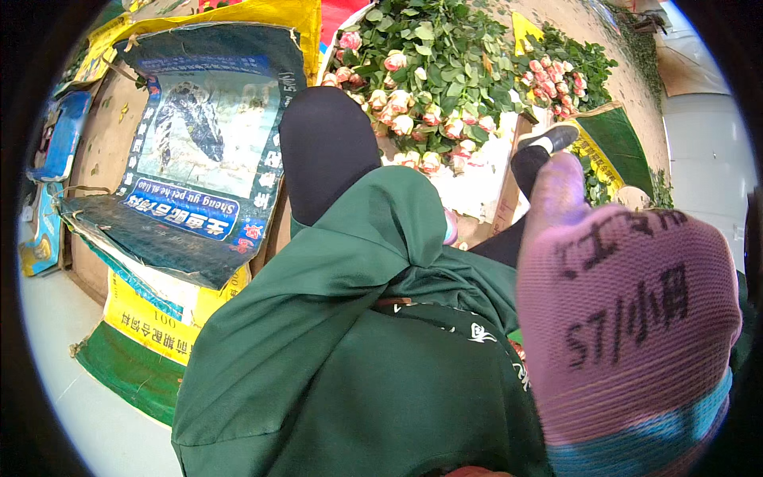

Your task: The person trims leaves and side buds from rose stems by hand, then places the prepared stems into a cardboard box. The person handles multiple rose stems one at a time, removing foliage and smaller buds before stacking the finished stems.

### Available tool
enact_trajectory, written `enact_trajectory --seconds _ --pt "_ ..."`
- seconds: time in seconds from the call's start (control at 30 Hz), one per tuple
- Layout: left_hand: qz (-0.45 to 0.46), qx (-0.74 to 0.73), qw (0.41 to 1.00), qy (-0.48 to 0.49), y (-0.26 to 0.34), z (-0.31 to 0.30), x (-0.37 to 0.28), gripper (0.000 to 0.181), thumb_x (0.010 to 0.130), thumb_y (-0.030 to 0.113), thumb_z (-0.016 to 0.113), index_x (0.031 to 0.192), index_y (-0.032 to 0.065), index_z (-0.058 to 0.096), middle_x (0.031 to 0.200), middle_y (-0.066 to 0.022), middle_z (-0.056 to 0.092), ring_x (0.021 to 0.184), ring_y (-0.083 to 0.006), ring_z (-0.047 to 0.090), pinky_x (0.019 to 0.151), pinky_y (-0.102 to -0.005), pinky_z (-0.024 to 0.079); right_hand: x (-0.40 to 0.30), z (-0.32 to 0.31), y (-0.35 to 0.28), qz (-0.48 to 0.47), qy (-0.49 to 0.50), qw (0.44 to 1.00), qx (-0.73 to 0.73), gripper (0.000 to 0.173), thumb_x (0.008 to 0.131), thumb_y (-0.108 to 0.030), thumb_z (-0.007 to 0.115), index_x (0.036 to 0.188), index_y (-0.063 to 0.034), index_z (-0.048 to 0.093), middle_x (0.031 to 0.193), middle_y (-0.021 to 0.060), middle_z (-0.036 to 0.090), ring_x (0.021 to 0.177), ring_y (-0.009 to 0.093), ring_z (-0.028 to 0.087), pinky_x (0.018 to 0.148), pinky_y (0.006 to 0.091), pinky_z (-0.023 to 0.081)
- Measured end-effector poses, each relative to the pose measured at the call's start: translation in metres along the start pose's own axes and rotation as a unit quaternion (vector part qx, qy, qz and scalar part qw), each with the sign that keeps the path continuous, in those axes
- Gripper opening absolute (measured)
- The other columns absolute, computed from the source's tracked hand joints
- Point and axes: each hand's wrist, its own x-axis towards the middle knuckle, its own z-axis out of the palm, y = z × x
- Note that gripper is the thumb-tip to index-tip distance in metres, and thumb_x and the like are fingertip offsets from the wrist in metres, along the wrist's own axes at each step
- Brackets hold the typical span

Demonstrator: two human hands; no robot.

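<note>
My right hand (626,322), in a pink knitted glove with a blue cuff and black handwriting, is raised close to the camera at the right. Its back faces me and the thumb points up; the other fingers bend out of sight, so whether they hold anything is hidden. My left hand is out of view. Beside the fold of my dark green apron (369,334) shows a small pinkish patch (451,228) that I cannot identify. Beyond my knees lie pink-and-cream roses (400,110) with leafy stems, their blooms towards me.
At the left sits an opened printed feed sack (202,137) over a yellow-and-green sack (149,325). A smaller bunch of pink roses (554,83) lies farther right. My black-trousered knee (328,149) and dark shoe (554,138) flank the flowers. A green-and-yellow sack (614,146) is beside the shoe.
</note>
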Motion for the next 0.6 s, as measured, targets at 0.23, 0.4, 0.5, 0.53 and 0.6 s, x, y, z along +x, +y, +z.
enact_trajectory --seconds 0.23,0.4,0.5,0.53,0.6 --pt "0.012 0.038 0.998 -0.041 0.011 0.014 0.002 0.044 0.083 0.043 0.052 0.095 0.0023 0.064 0.084 -0.014 0.063 0.076 -0.0239 0.059 0.072 -0.0353 0.047 0.002 -0.005 0.005 0.034 -0.023 0.999 -0.007 0.04 0.089 -0.033 0.052 0.062 -0.0043 0.058 0.052 0.0068 0.053 0.05 0.024 0.057 0.05 0.0354 0.047" --pt "0.004 0.055 0.998 -0.043 0.011 0.013 0.005 0.044 0.083 0.042 0.052 0.096 0.0025 0.064 0.085 -0.0144 0.063 0.077 -0.0246 0.059 0.072 -0.036 0.047 0.013 -0.006 0.008 0.028 -0.021 0.999 -0.015 0.039 0.088 -0.032 0.052 0.062 -0.0043 0.058 0.052 0.0066 0.053 0.051 0.024 0.057 0.05 0.0354 0.047" --pt "0.003 0.069 0.996 -0.048 0.013 0.015 0.004 0.043 0.083 0.042 0.051 0.096 0.0026 0.064 0.085 -0.0147 0.063 0.078 -0.025 0.059 0.072 -0.0365 0.047 0.019 -0.005 0.012 0.02 -0.013 1.0 -0.01 0.038 0.088 -0.032 0.052 0.062 -0.0043 0.058 0.053 0.0065 0.054 0.052 0.024 0.057 0.051 0.0354 0.047" --pt "0.002 0.075 0.996 -0.05 0.013 0.016 0.003 0.043 0.083 0.042 0.051 0.096 0.0026 0.064 0.086 -0.0148 0.063 0.078 -0.0252 0.059 0.072 -0.0366 0.047 0.021 -0.005 0.012 0.017 -0.011 1.0 -0.009 0.038 0.088 -0.032 0.052 0.062 -0.0043 0.058 0.053 0.0064 0.054 0.052 0.024 0.057 0.051 0.0354 0.047" --pt "0.0 0.086 0.995 -0.053 0.014 0.017 0.002 0.043 0.083 0.041 0.051 0.096 0.0026 0.064 0.086 -0.0149 0.063 0.078 -0.0255 0.059 0.073 -0.0369 0.047 0.027 -0.004 0.014 0.011 -0.01 1.0 -0.009 0.038 0.088 -0.031 0.053 0.062 -0.0043 0.058 0.053 0.0064 0.054 0.052 0.024 0.057 0.051 0.0353 0.047"
